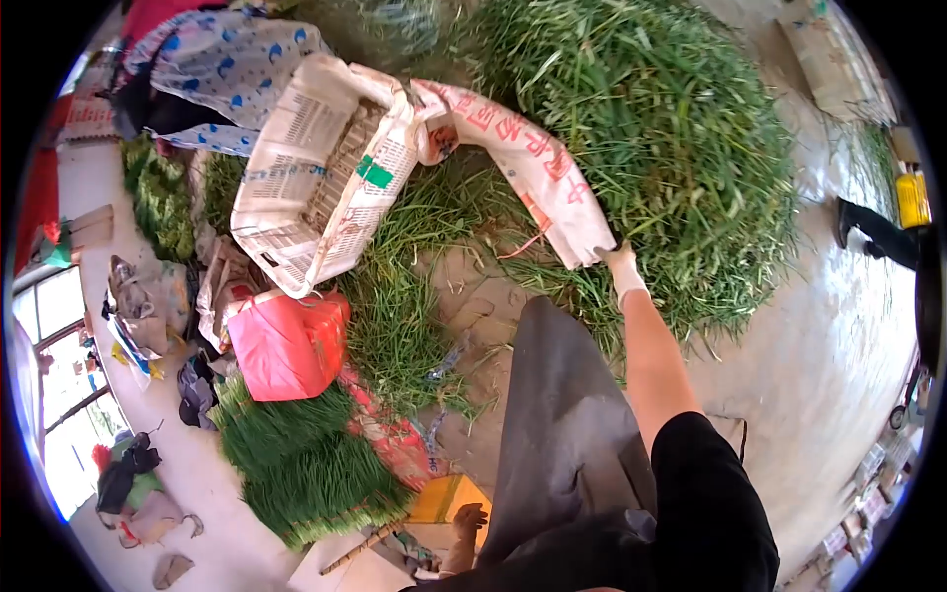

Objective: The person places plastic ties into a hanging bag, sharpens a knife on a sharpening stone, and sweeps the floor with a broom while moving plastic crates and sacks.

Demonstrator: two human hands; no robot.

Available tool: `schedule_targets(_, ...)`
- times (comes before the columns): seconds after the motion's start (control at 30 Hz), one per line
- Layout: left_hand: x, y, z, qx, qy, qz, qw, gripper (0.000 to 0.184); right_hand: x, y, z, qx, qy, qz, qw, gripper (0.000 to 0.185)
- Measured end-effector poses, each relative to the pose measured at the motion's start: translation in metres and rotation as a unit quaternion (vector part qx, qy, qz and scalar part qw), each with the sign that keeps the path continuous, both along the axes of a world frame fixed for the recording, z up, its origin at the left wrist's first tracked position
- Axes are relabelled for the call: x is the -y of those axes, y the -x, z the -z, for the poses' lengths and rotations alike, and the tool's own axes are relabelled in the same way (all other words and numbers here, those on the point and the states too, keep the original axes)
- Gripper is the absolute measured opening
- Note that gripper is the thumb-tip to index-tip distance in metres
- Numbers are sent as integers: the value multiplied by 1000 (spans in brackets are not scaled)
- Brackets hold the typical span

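My right hand (pixel 621 268), in a pale glove, is stretched out and closed on the lower end of a long white sack (pixel 523 158) with red lettering. The sack curves up to a dirty white plastic basket (pixel 321 168) with a green patch. My left hand (pixel 471 521) is low near my body, beside a yellow-orange box (pixel 449 498); its fingers look bent, and anything in them is too small to make out. A large heap of loose green stalks (pixel 681 148) lies beyond my right hand. Neat green bundles (pixel 306 459) lie to the left.
A red-pink padded item (pixel 286 345) sits below the basket. A person in a patterned garment (pixel 222 74) is at the upper left. Another person's dark leg (pixel 878 237) shows at the right, near a yellow container (pixel 912 199). Bags and cloths lie along the left.
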State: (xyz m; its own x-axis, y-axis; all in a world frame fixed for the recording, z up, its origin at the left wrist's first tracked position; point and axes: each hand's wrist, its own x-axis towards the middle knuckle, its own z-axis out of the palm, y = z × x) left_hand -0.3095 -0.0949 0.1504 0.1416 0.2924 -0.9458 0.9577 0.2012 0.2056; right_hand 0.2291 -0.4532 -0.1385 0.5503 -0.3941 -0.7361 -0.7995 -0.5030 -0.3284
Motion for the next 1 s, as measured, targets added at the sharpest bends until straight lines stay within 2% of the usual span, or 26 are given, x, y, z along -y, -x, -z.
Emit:
schedule_targets(0.07, -8, -32, -14, -63, 1, -50, 997, 29, -27, -37, 27, -146, 43, 112, 982, 104)
schedule_targets(0.1, -12, -42, -18, -76, -2, -58, 995, 29, -35, -45, 31, -168, 32, 137, 976, 101)
schedule_targets(0.13, -13, -52, -23, -101, 12, -69, 992, 30, -38, -46, 67, -186, -27, 49, 981, 80)
schedule_targets(0.2, -18, -65, -29, -131, 28, -85, 987, 31, -56, -40, 92, -194, -98, 11, 976, 62)
schedule_targets(0.23, -21, -70, -25, -150, 33, -68, 986, 32, -76, -49, 35, -111, -64, 12, 992, 51)
schedule_targets(0.27, -24, -70, -22, -167, 39, -51, 984, 34, -84, -41, 25, 19, -106, -56, 993, 49)
schedule_targets(0.3, -28, -71, -19, -135, 31, -44, 989, 33, -79, -35, 6, 22, -91, -66, 993, 50)
schedule_targets(0.33, -33, -79, -15, -148, 39, -50, 987, 32, -77, -43, -52, 29, -75, -77, 994, 51)
schedule_targets(0.37, -37, -86, -12, -142, 30, -62, 987, 30, -47, -42, -93, -22, -209, 12, 978, 56)
schedule_targets(0.4, -43, -95, -4, -151, 30, -63, 986, 31, -28, -52, -177, -9, -96, -31, 995, 51)
schedule_targets(0.43, -42, -112, -7, -111, 5, -49, 993, 30, -9, -54, -260, 29, -17, 22, 999, 44)
schedule_targets(0.47, -41, -137, -13, -98, -9, -48, 994, 29, 100, -17, -242, 131, -28, -124, 983, 35)
schedule_targets(0.53, -48, -160, 1, -70, -10, -66, 995, 29, 148, -11, -340, 124, 89, -145, 978, 36)
schedule_targets(0.6, -44, -168, 27, -22, 5, -131, 991, 28, 168, -8, -409, 89, 158, -215, 959, 37)
schedule_targets(0.63, -37, -181, 32, -1, 10, -182, 983, 28, 170, -9, -434, 68, 182, -262, 945, 37)
schedule_targets(0.7, -12, -229, 8, 10, -27, -78, 997, 27, 163, -12, -473, 34, 212, -354, 910, 38)
schedule_targets(0.77, 14, -252, -1, 80, -11, -56, 995, 30, 151, -17, -503, 3, 232, -437, 869, 39)
schedule_targets(0.83, 45, -276, -34, 146, -14, -13, 989, 31, 140, -18, -523, -25, 245, -501, 830, 40)
schedule_targets(0.87, 65, -284, -57, 242, -23, -12, 970, 35, 136, -19, -529, -19, 243, -520, 819, 41)
schedule_targets(0.9, 88, -284, -74, 331, -37, -17, 943, 39, 132, -24, -530, 15, 217, -523, 824, 42)
schedule_targets(0.93, 104, -279, -79, 371, -71, 38, 925, 51, 146, -25, -502, 236, 113, -499, 826, 48)
schedule_targets(0.97, 126, -278, -101, 419, -41, -7, 907, 71, 121, -26, -531, 236, -58, -426, 872, 49)
schedule_targets(1.0, 143, -281, -138, 483, -179, 185, 837, 89, 90, -12, -560, 292, -73, -455, 838, 44)
